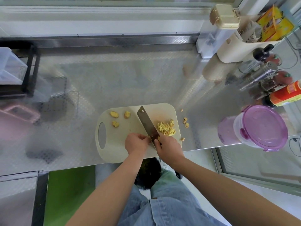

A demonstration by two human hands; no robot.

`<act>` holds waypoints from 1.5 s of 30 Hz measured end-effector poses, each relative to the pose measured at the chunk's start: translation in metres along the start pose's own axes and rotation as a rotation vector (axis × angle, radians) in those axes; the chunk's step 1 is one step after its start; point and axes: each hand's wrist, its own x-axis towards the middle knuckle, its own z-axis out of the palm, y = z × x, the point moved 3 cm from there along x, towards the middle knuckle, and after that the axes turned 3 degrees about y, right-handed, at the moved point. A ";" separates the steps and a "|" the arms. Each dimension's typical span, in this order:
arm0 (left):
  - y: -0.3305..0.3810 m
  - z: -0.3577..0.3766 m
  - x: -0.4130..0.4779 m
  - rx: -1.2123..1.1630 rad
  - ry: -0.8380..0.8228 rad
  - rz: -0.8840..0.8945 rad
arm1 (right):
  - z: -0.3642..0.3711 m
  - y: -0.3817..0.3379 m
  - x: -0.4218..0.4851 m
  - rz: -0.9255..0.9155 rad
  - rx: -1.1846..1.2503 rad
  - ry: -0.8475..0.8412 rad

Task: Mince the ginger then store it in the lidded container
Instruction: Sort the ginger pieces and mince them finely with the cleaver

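A cream cutting board (117, 144) lies at the counter's front edge. Three peeled ginger chunks (114, 114) sit at its far left part. A pile of cut ginger strips (166, 128) lies on its right part. My right hand (169, 146) grips the handle of a cleaver (146, 122), whose blade points away across the board, left of the pile. My left hand (136, 141) has its curled fingertips at the blade's heel; what they pinch is hidden. The round clear container with a purple lid (262, 128) stands at the right, lid on.
Small ginger scraps (185, 122) lie on the steel counter (130, 79) just right of the board. Sauce bottles, a shaker and jars (276, 88) crowd the far right. A cream holder (241, 46) stands at the back right, a black rack (24, 70) at the left.
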 end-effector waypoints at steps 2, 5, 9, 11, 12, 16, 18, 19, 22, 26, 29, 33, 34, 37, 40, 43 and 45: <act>0.000 0.000 -0.001 0.004 0.004 0.002 | -0.003 0.001 0.002 0.023 0.026 0.020; 0.000 -0.001 -0.002 -0.017 0.002 -0.009 | -0.009 0.002 0.006 0.060 0.084 0.049; 0.000 -0.002 -0.004 -0.039 0.000 -0.026 | -0.017 0.003 0.003 0.017 0.125 0.017; 0.001 -0.003 -0.005 -0.048 0.001 -0.043 | -0.018 0.003 -0.001 -0.008 0.117 0.013; 0.001 -0.003 -0.005 -0.055 0.001 -0.052 | -0.019 0.003 -0.002 -0.018 0.110 0.014; 0.002 -0.003 -0.006 -0.047 -0.013 -0.058 | -0.018 0.002 -0.005 -0.027 0.103 0.016; 0.003 -0.004 -0.007 -0.029 -0.012 -0.048 | -0.018 0.002 -0.006 -0.031 0.097 0.011; 0.004 -0.004 -0.007 -0.023 -0.010 -0.044 | -0.018 0.002 -0.007 -0.033 0.089 0.005; 0.006 -0.004 -0.008 -0.014 -0.007 -0.040 | -0.017 0.002 -0.008 -0.033 0.064 -0.015; 0.006 -0.004 -0.008 0.005 0.006 -0.025 | -0.014 0.002 -0.007 -0.016 0.066 -0.022; 0.006 -0.004 -0.007 0.006 0.007 -0.027 | -0.012 0.000 -0.005 -0.006 0.056 -0.027; 0.005 -0.004 -0.004 -0.007 -0.006 -0.036 | -0.009 -0.003 0.000 0.002 0.011 -0.036; 0.005 -0.003 -0.004 -0.012 -0.009 -0.035 | -0.007 -0.003 0.001 0.001 0.000 -0.037; 0.004 -0.003 -0.003 -0.013 -0.013 -0.032 | -0.001 -0.003 0.003 0.002 0.002 -0.025; 0.003 -0.003 -0.003 -0.014 -0.010 -0.029 | 0.001 0.001 0.002 -0.008 0.012 -0.012; 0.002 -0.002 -0.002 0.001 -0.009 -0.012 | -0.002 0.004 0.001 -0.013 0.033 0.002; 0.002 -0.002 -0.002 0.011 -0.013 -0.003 | -0.002 0.002 0.002 -0.006 0.033 0.013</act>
